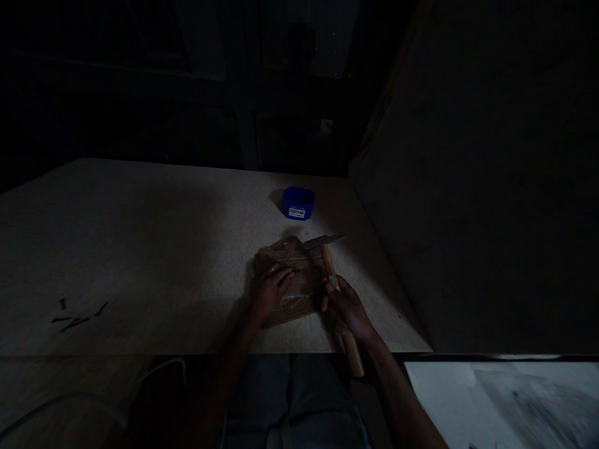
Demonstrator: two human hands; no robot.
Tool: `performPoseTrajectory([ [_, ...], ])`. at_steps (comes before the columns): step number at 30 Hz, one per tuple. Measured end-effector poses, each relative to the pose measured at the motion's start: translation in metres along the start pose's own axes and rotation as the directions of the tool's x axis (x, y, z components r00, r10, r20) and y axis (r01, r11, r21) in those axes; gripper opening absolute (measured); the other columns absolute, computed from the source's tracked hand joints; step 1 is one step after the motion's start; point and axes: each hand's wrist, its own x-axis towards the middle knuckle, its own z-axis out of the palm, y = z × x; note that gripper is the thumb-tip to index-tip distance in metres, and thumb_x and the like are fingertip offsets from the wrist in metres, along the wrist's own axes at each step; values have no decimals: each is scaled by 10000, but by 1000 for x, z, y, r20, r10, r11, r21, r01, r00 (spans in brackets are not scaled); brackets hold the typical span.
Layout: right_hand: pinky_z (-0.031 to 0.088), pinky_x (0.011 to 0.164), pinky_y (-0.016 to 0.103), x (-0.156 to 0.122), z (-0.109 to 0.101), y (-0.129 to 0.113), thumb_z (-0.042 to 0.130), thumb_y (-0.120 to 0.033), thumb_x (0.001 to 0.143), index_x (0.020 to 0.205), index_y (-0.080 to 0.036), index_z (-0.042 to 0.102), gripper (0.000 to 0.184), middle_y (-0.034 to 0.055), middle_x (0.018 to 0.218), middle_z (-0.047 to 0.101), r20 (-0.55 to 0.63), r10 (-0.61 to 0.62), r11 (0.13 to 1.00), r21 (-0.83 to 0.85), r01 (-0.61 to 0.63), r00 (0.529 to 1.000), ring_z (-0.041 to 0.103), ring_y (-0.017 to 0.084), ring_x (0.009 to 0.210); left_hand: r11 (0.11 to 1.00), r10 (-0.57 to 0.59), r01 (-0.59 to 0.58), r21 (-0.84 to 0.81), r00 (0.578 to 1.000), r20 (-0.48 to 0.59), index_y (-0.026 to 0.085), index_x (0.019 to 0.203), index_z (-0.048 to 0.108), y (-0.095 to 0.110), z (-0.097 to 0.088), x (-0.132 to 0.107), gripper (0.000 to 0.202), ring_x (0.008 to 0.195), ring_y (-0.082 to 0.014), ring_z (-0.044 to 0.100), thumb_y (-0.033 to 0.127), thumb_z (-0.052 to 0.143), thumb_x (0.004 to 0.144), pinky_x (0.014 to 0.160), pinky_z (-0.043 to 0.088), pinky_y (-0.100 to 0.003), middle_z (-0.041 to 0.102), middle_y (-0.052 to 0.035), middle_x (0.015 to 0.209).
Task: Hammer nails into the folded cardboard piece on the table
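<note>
Bluish trousers (322, 399); seemingly a ring (272, 269)

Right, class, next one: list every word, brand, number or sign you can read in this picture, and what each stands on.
No text is legible.
White label on the blue plastic tub: printed, with a reddish mark, but too small and dark to read.
Green mark on the wooden handle of the hammer: too blurred to make out.

A dim workshop corner, or a room serving as one: a hammer (329, 265), a rough, worn block (305, 284) and scattered dark pieces resembling screws or nails (75, 323) share a plain pale desk (150, 249) beside a tall bare panel (486, 187). Whether it belongs to a home is unclear.
</note>
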Motion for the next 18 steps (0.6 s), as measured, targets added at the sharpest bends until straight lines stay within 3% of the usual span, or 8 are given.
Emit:
performPoseTrajectory([
  [4, 352, 311, 181, -34, -3, -29, 543, -558, 945, 1130, -220, 590, 388, -48, 640, 564, 14, -46, 927, -371, 48, 999, 461, 93, 393, 1000, -10, 9, -2, 1000, -12, 240, 1025, 755, 1, 0, 0, 185, 928, -190, 695, 256, 592, 937, 847, 541, -295, 744, -46, 1029],
  [7, 511, 577, 242, -53, 3, -45, 520, -485, 980, 1195, -235, 625, 346, 16, 798, 655, 76, -155, 838, -519, 171, 985, 628, 170, 689, 1000, -26, 26, 6, 1000, 1, 244, 1040, 755, 1, 0, 0, 186, 961, -205, 693, 234, 613, 920, 862, 537, -313, 746, -50, 1059],
  [10, 518, 759, 298, -59, 11, -47, 494, -460, 991, 1237, -257, 630, 346, 45, 951, 700, 116, -190, 772, -595, 222, 975, 653, 222, 856, 999, -49, 49, -7, 999, 15, 263, 1048, 756, 0, 0, 0, 194, 988, -211, 687, 228, 624, 910, 893, 530, -325, 742, -46, 1094],
  [15, 507, 793, 342, -47, 16, -31, 466, -472, 990, 1271, -235, 616, 397, 54, 875, 717, 112, -45, 738, -666, 109, 993, 665, 259, 848, 999, -49, 49, -12, 998, 38, 248, 970, 768, 2, 0, 0, 170, 938, -199, 682, 232, 607, 919, 854, 526, -310, 739, -54, 1021],
  [18, 505, 813, 346, -43, 15, -27, 477, -482, 983, 1265, -230, 623, 405, 71, 972, 727, 94, -46, 745, -660, 97, 995, 663, 270, 925, 999, -54, 54, -1, 997, 53, 241, 949, 769, 3, 0, 1, 172, 875, -185, 679, 244, 600, 923, 801, 520, -293, 736, -54, 977],
])
